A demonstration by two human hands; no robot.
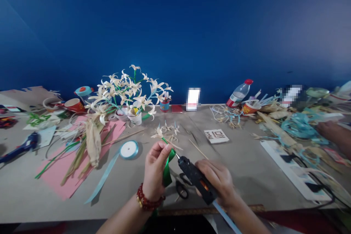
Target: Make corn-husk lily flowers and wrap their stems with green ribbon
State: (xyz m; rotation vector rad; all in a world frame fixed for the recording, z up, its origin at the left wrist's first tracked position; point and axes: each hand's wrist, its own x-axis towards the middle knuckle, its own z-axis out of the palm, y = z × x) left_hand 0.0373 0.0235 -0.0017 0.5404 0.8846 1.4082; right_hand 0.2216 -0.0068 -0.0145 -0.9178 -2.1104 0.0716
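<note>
Green ribbon (pixel 168 173): hangs from the left hand (pixel 155 163), which pinches it together with a thin stem (pixel 165 140) between thumb and fingers, above the near part of the table (pixel 109 204).
Pale flower (pixel 159 131): tops that stem, just beyond the fingertips.
Black glue gun (pixel 192 173): gripped by the right hand (pixel 219 179), fingers wrapped round its handle; the nozzle (pixel 177 156) aims at the ribbon, touching or just beside it, I cannot tell which.
Nozzle and thumb: these sit near each other, so a small slip of either hand could mean a burn.
Squeeze: too hard a one could flood the ribbon and leave it lumpy; a loose pinch could let the wrap slide or unwind.
Ribbon tail: dangles free, so it could swing against the hot tip or stick to itself.
Scissors (pixel 181 190): lie under the gun, where a lowered hand might knock them.
Glue guns: two, the black one held and a blue one (pixel 26 146) on the table at far left.
Singles: one pair of scissors, one spool (pixel 128 150) of light blue ribbon, one red-capped bottle (pixel 238 95), one power strip (pixel 285 173) with two black plugs showing.
Flowers: one held; the standing bunch (pixel 131 89) overlaps too much to count.
Co-worker's hand (pixel 330 131): one, at the right edge.
</note>
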